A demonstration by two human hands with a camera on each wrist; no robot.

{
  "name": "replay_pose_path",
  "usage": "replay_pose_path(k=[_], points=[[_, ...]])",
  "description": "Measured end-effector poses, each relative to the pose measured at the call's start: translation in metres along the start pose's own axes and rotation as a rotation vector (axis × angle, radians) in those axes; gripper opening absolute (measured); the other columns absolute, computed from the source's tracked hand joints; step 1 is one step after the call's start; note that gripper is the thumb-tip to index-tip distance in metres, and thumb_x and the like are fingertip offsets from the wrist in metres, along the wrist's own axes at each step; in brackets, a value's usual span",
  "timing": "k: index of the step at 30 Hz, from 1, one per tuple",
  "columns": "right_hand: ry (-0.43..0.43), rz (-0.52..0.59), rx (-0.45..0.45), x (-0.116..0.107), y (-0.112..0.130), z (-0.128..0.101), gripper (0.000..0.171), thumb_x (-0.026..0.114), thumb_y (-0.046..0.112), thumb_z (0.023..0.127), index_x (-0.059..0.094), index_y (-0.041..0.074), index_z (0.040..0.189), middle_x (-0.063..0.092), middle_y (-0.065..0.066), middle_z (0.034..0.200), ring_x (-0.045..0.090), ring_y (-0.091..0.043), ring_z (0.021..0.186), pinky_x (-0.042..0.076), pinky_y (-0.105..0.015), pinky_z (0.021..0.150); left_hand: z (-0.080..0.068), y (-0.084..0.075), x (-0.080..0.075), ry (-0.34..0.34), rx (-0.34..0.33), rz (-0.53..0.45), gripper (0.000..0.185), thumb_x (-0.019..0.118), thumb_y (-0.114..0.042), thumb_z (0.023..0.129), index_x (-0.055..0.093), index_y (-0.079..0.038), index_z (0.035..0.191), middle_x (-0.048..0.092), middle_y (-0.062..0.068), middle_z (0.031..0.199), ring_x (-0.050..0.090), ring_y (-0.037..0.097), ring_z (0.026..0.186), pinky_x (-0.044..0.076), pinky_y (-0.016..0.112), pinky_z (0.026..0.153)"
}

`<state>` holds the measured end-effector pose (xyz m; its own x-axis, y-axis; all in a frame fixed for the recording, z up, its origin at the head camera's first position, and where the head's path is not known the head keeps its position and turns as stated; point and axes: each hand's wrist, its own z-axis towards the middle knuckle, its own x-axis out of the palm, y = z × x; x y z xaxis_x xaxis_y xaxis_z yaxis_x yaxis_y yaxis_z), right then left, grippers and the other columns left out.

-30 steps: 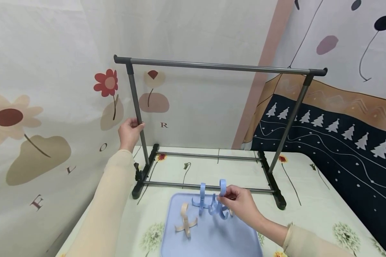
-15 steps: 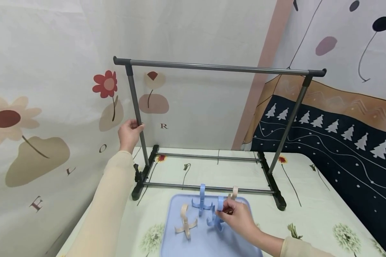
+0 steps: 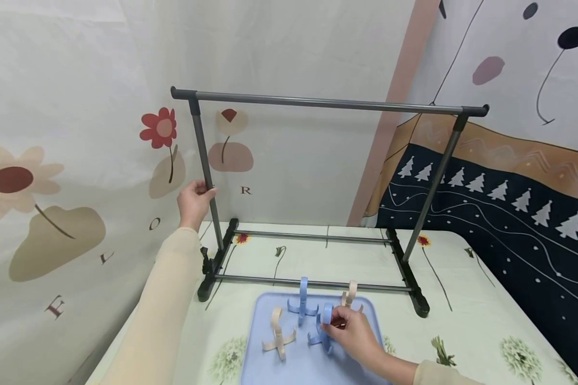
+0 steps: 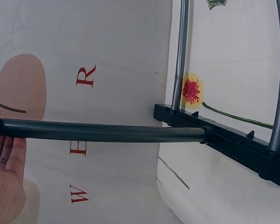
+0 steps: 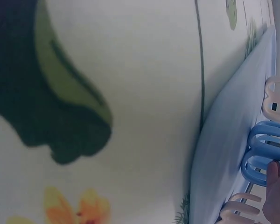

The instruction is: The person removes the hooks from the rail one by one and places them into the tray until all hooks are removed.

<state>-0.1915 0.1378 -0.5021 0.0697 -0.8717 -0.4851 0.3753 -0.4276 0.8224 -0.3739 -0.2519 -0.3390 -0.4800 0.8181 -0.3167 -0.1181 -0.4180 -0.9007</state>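
My left hand (image 3: 192, 205) grips the left post of a grey metal garment rack (image 3: 318, 101); the left wrist view shows the fingers and thumb round the post (image 4: 102, 131). My right hand (image 3: 355, 331) pinches a blue multi-prong hanging hook (image 3: 327, 313) near its upper loop, low over a pale blue tray (image 3: 270, 374). Prongs of that hook show in the right wrist view, right at the tray's surface. Another blue hook (image 3: 303, 302) stands at the back of the tray. One beige hook (image 3: 278, 337) is at the left, and a second beige hook (image 3: 350, 293) is partly hidden behind my right hand.
The rack's black feet (image 3: 416, 299) and lower crossbar (image 3: 289, 279) lie just beyond the tray. A flower-print cloth (image 3: 467, 337) covers the table. Patterned fabric (image 3: 298, 48) hangs behind, and dark tree-print fabric (image 3: 501, 224) lies along the right.
My right hand has moved down and slightly left with the blue hook, from above the tray to low over it. The beige hook behind it has come into view. My left hand keeps its place.
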Motion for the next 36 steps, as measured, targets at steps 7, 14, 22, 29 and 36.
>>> replay_pose_path(k=[7,14,22,29,36], points=[[0.006,0.038,-0.019,0.001,0.000,-0.001,0.018,0.082,0.002,0.078,0.065,0.008,0.080,0.068,0.001,0.077,0.066,-0.005,0.073,0.056,-0.025,0.065,0.002,0.001,-0.001,0.003,-0.001,-0.001,0.031,0.067,-0.022,0.097,0.061,-0.002,0.120,0.064,0.013,0.117,0.058,0.027,0.109,0.044,0.041,0.096],[0.018,0.108,0.013,-0.005,0.008,-0.003,0.020,0.080,-0.003,0.078,0.068,0.002,0.092,0.070,-0.007,0.087,0.070,-0.015,0.080,0.057,-0.024,0.074,0.002,-0.002,-0.002,-0.004,0.001,-0.011,0.030,0.067,-0.020,0.096,0.061,-0.002,0.119,0.064,0.014,0.117,0.058,0.027,0.108,0.044,0.041,0.096],[0.020,0.163,0.064,-0.012,0.017,-0.006,0.025,0.080,0.002,0.081,0.069,-0.001,0.102,0.070,-0.009,0.096,0.070,-0.020,0.088,0.056,-0.023,0.077,0.001,-0.003,-0.002,0.001,0.009,-0.003,0.030,0.067,-0.019,0.096,0.061,-0.001,0.119,0.064,0.015,0.117,0.059,0.027,0.107,0.045,0.041,0.095],[0.006,0.170,0.079,-0.018,0.021,-0.005,0.027,0.080,0.002,0.081,0.068,-0.004,0.105,0.069,-0.014,0.099,0.069,-0.021,0.089,0.056,-0.023,0.077,-0.001,-0.003,-0.005,0.013,0.014,0.018,0.031,0.067,-0.020,0.096,0.061,-0.001,0.120,0.064,0.016,0.117,0.059,0.028,0.107,0.045,0.042,0.095],[-0.004,0.125,0.084,-0.028,0.029,-0.005,0.028,0.080,0.006,0.082,0.068,-0.004,0.106,0.069,-0.018,0.100,0.069,-0.017,0.088,0.056,-0.023,0.077,-0.003,-0.002,-0.008,0.026,0.076,0.092,0.030,0.066,-0.021,0.096,0.061,0.000,0.118,0.064,0.016,0.112,0.060,0.029,0.102,0.047,0.042,0.091]])
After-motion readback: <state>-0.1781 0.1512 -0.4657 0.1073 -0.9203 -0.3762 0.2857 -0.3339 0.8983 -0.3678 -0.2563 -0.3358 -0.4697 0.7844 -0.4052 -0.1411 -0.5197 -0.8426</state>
